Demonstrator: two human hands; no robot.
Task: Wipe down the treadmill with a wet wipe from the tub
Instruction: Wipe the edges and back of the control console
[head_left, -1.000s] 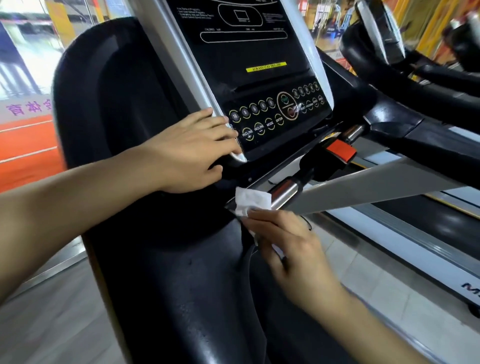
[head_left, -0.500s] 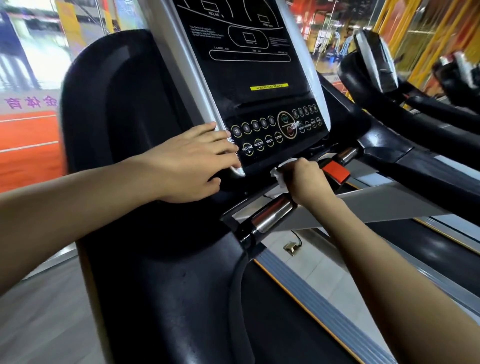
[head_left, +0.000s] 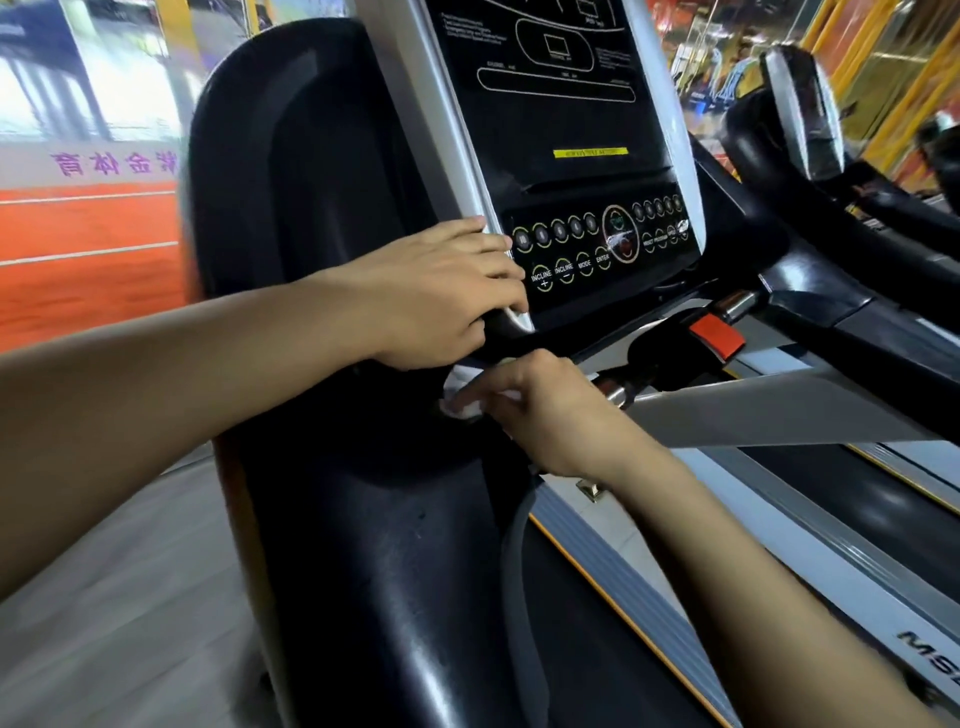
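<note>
the left hand (head_left: 441, 296) grips the lower left corner of the console (head_left: 566, 156), fingers curled over its silver edge (head_left: 447, 130) beside the button panel (head_left: 597, 244), thumb tucked under the corner. the right hand (head_left: 540, 410) is just below it, pressing a white wipe (head_left: 460, 397) against the black treadmill (head_left: 363, 519) body under the console. its fingers lie bent over the wipe and the wipe shows only as a crumpled bit past the fingertips, at their left. whether the thumb pinches the wipe from below is hidden. the two hands are close together, nearly touching, left above right.

the buttons sit in two rows, some marked incline, mode and enter, with a round red and green control in the middle. a yellow strip (head_left: 589, 153) crosses the console above them. to the right of the right hand, a red clip (head_left: 717, 335) sits on a black block, and a short chrome bar (head_left: 613, 392) shows just past the knuckles. a grey beam (head_left: 769, 405) runs right from there. lower right lies the belt (head_left: 878, 499) with a grey side rail (head_left: 810, 561). a second machine (head_left: 800, 119) stands behind at the right. at the left, an orange floor (head_left: 88, 260) with white lines and a wall with purple characters, blurred.
</note>
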